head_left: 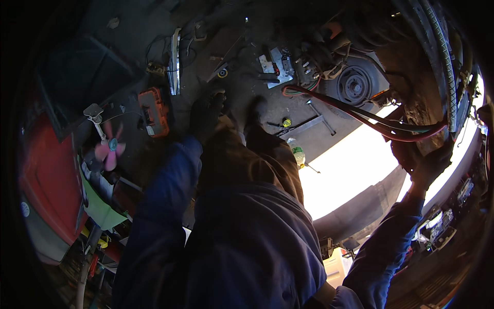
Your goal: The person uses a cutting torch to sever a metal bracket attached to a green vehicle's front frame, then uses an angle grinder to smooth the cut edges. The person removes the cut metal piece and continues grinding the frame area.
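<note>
My right hand (431, 166), at the right, is raised against the lower end of a brown, worn-looking part (419, 116). Its fingers look closed there in deep shade, and what they grip is hidden. Red and dark hoses (370, 117) loop past just above this hand, beside a ribbed grey hose (446, 67). My left hand (207, 114) hangs low over the dark floor near my leg. Shadow hides its fingers, so whether it holds anything is unclear. Closest to it is an orange toolbox (154, 112) on the floor.
A spare wheel (355, 86) lies beyond the hoses. A cross wrench (321, 119), a plastic bottle (296, 152) and a metal plate with parts (278, 66) lie on the floor. At left stand a pink-bladed fan (110, 149) and a red panel (51, 175).
</note>
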Motion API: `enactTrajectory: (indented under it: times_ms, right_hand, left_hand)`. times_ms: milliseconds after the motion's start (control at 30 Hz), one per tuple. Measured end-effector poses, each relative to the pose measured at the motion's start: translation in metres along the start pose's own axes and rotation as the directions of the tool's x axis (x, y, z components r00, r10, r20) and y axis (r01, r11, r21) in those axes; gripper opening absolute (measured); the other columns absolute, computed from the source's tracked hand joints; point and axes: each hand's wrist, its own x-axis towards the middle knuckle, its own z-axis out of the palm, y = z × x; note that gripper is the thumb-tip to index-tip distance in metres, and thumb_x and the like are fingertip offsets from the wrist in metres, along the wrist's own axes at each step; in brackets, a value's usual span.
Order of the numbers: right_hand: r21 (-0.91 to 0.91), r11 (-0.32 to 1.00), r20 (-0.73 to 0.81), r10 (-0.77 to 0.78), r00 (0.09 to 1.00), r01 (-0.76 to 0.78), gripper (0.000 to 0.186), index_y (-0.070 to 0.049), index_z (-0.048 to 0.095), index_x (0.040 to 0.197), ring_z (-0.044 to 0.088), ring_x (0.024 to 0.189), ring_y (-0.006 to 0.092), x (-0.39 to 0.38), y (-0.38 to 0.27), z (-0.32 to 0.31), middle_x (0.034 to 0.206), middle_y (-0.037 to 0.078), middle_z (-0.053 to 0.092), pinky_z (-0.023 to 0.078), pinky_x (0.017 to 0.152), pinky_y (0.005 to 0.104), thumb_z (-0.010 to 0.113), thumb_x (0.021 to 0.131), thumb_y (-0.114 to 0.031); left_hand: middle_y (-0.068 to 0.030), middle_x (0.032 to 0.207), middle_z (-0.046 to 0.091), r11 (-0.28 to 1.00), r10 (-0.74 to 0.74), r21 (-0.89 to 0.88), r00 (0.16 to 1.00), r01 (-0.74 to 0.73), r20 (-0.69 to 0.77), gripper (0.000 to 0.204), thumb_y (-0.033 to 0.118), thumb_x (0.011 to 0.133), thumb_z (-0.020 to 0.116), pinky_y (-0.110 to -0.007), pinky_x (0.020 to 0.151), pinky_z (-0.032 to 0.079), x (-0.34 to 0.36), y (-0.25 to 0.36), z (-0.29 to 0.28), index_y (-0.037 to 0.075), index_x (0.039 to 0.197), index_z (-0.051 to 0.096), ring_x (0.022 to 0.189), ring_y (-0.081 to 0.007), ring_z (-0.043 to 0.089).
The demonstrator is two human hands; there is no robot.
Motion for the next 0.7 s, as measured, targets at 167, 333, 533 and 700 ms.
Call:
enactTrajectory:
  times_ms: [167, 333, 533, 700]
  right_hand:
    - [-0.160, 0.982, 0.016, -0.098, 0.995, 0.099, 0.046, -0.003, 0.052, 0.157, 0.059, 0.143, 0.0435, 0.000, 0.018, 0.012, 0.154, 0.024, 0.061, 0.049, 0.119, 0.0520, 0.039, 0.119, -0.025]
    - [-0.106, 0.989, 0.079, -0.097, 0.992, 0.105, 0.072, -0.001, 0.047, 0.161, 0.058, 0.143, 0.0454, -0.002, 0.054, 0.016, 0.154, 0.026, 0.060, 0.048, 0.120, 0.0531, 0.076, 0.103, -0.033]
    - [-0.165, 0.981, 0.152, -0.080, 0.985, 0.106, 0.101, 0.000, 0.042, 0.164, 0.054, 0.146, 0.0457, -0.004, 0.064, 0.005, 0.158, 0.025, 0.056, 0.047, 0.121, 0.0547, 0.095, 0.085, -0.034]
    - [0.093, 0.979, 0.333, 0.142, 0.932, -0.182, 0.101, -0.003, 0.046, 0.162, 0.055, 0.144, 0.0435, -0.005, 0.042, -0.009, 0.154, 0.022, 0.058, 0.047, 0.121, 0.0560, 0.098, 0.079, -0.026]
  left_hand:
    - [-0.0116, 0.121, 0.077, 0.979, -0.116, -0.151, 0.981, 0.140, 0.156, 0.039, 0.034, 0.112, 0.064, -0.037, 0.101, 0.056, 0.001, -0.022, 0.012, 0.005, 0.136, 0.072, 0.112, -0.0236, 0.074]
    - [-0.0153, 0.128, 0.077, 0.991, -0.135, 0.006, 0.969, 0.137, 0.209, 0.041, 0.035, 0.111, 0.061, -0.038, 0.104, 0.055, 0.005, -0.044, 0.005, 0.003, 0.133, 0.073, 0.119, -0.0277, 0.074]
    - [-0.0181, 0.127, 0.077, 0.971, -0.227, -0.027, 0.950, 0.238, 0.217, 0.045, 0.040, 0.109, 0.061, -0.040, 0.107, 0.054, 0.012, -0.071, -0.030, 0.003, 0.132, 0.074, 0.123, -0.0307, 0.073]
    - [-0.0221, 0.127, 0.077, 0.983, -0.171, 0.080, 0.980, 0.163, 0.104, 0.047, 0.044, 0.107, 0.064, -0.046, 0.101, 0.059, 0.018, -0.106, -0.060, 0.004, 0.129, 0.075, 0.119, -0.0381, 0.075]
